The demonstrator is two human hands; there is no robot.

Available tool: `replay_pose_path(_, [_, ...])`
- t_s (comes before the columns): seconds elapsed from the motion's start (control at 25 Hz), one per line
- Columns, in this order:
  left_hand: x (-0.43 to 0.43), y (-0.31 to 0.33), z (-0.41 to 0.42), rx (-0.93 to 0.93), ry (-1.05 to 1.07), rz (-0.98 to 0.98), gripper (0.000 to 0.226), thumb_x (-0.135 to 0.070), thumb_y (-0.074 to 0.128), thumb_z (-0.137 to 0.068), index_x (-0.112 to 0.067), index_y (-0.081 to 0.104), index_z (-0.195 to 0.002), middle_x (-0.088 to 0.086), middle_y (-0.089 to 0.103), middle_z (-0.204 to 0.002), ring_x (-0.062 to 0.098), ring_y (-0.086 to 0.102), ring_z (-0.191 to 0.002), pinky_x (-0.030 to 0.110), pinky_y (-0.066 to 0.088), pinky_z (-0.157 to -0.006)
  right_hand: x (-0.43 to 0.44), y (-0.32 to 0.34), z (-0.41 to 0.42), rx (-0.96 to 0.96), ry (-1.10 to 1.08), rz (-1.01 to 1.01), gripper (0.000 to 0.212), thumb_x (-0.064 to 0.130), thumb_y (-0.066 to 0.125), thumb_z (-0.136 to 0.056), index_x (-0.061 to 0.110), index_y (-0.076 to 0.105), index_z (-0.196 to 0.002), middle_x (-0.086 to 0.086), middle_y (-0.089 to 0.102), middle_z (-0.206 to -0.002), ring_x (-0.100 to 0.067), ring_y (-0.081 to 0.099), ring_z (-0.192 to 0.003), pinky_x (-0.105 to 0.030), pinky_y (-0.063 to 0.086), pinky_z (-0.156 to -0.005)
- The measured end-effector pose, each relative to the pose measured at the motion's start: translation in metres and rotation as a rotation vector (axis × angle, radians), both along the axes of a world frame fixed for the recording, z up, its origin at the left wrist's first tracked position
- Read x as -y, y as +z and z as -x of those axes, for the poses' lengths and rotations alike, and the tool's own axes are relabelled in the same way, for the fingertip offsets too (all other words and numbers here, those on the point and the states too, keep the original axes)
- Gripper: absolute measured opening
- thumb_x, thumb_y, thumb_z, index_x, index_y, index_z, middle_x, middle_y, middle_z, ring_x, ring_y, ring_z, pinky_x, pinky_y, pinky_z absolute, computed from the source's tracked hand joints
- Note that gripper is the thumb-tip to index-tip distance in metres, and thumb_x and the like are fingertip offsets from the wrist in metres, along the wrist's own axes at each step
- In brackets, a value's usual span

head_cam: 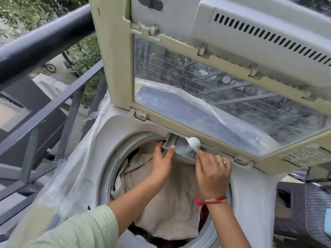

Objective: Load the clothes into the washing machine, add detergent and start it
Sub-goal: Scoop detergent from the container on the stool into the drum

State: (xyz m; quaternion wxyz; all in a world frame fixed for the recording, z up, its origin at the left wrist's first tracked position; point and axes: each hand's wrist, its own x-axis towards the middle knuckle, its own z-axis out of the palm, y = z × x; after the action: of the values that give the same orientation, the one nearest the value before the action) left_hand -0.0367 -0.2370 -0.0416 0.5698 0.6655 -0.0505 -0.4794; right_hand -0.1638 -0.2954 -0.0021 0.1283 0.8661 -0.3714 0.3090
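A top-loading washing machine (125, 126) stands with its lid (223, 86) raised. Beige clothes (172, 208) fill the drum, with darker ones underneath. A small grey detergent drawer (180, 151) is pulled out at the drum's far rim. My left hand (162, 163) grips the drawer's left front corner. My right hand (212, 173) holds a pale green scoop (193, 142) tipped over the drawer, and bluish powder falls from it into the compartment.
Clear plastic sheeting (75, 176) drapes the machine's left side. A dark metal balcony railing (44, 43) runs along the left, with greenery and a street far below. A dark woven basket (308, 212) sits at the right.
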Motion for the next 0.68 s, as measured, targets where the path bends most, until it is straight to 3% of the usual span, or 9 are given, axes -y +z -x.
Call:
replay_pose_path(0.12, [-0.004,0.006,-0.003,-0.044,-0.020,0.032,0.075,-0.049,0.060,-0.085,-0.024,0.024,-0.146,0.008,0.037,-0.146,0.023,0.051,-0.124,0.041,0.044,-0.104,0.001,0.005,-0.001,-0.054,0.049,0.029,0.025,0.019,0.047,-0.096,0.018,0.069,-0.083,0.003,0.057,-0.062,-0.021,0.049,-0.055,-0.031,0.034,-0.069])
replay_pose_path(0.2, [-0.005,0.010,-0.007,-0.069,-0.019,0.044,0.069,-0.039,0.054,-0.092,-0.020,0.019,-0.148,0.009,0.039,-0.145,0.020,0.057,-0.114,0.037,0.047,-0.100,0.003,0.005,-0.001,-0.067,0.068,0.028,0.026,0.022,0.048,-0.096,0.018,0.066,-0.077,0.003,0.056,-0.061,-0.021,0.049,-0.055,-0.032,0.035,-0.070])
replay_pose_path(0.32, [-0.006,0.020,-0.008,-0.075,-0.044,0.049,0.066,-0.036,0.048,-0.096,-0.019,0.013,-0.150,0.007,0.037,-0.146,0.017,0.057,-0.108,0.029,0.046,-0.092,0.005,0.005,-0.001,-0.059,0.055,0.005,0.019,0.020,0.056,-0.091,0.017,0.061,-0.073,0.002,0.053,-0.061,-0.021,0.049,-0.056,-0.032,0.035,-0.070])
replay_pose_path(0.44, [-0.010,0.022,-0.008,-0.052,-0.054,0.042,0.064,-0.036,0.046,-0.097,-0.020,0.014,-0.150,0.006,0.036,-0.147,0.020,0.053,-0.119,0.028,0.043,-0.092,0.001,0.001,0.001,-0.034,0.043,-0.041,0.017,0.019,0.056,-0.090,0.016,0.061,-0.074,0.003,0.056,-0.063,-0.021,0.051,-0.058,-0.030,0.033,-0.069])
replay_pose_path(0.52, [-0.015,0.016,-0.008,-0.007,-0.054,0.020,0.063,-0.039,0.047,-0.095,-0.022,0.017,-0.148,0.005,0.037,-0.147,0.021,0.047,-0.128,0.032,0.041,-0.102,-0.003,0.005,0.004,0.181,-0.021,-0.237,0.010,0.019,0.055,-0.086,0.016,0.065,-0.084,0.005,0.062,-0.072,-0.017,0.055,-0.066,-0.027,0.036,-0.069])
replay_pose_path(0.68, [-0.032,0.006,-0.009,0.100,-0.054,-0.018,0.050,-0.040,0.046,-0.095,-0.028,0.032,-0.142,-0.004,0.040,-0.145,0.016,0.041,-0.132,0.040,0.034,-0.111,-0.019,0.010,0.014,1.164,-0.405,-1.091,0.029,0.010,0.062,-0.086,0.020,0.059,-0.113,0.009,0.060,-0.082,0.002,0.058,-0.068,-0.012,0.046,-0.062])
